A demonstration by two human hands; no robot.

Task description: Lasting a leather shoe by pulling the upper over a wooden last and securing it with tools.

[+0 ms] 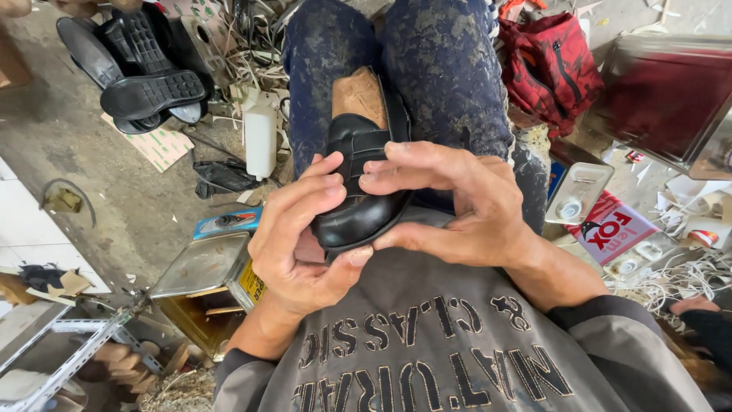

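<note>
— Where's the shoe sitting?

— On the person's lap, a black leather sandal [358,194] with a tan insole, toe end pointing toward the person's chest, heel end up at twelve o'clock between the paint-spattered blue jeans [442,69].

— And the hands?

— Both are on the toe end. The left hand [293,236] comes in from seven o'clock, wrist bent, palm cupped under the sandal's edge, fingers curled over the top and thumb pressed against the sole rim: its grip is pinching the sandal. The right hand [457,202] comes in from four o'clock, fingers arched over the strap, thumb tucked under the toe, also clamped on the sandal. The fingertips of the two hands nearly meet over the strap.

— What's around them?

— At ten o'clock, a pile of black shoe soles [141,84] on the floor. Just at eleven o'clock of the left hand, a white plastic bottle [261,137]. At eight o'clock, an open square metal tin [202,286]. At one o'clock, a red bag [549,65], and at three o'clock a flat metal lid [578,191] beside a red packet [614,229].
</note>
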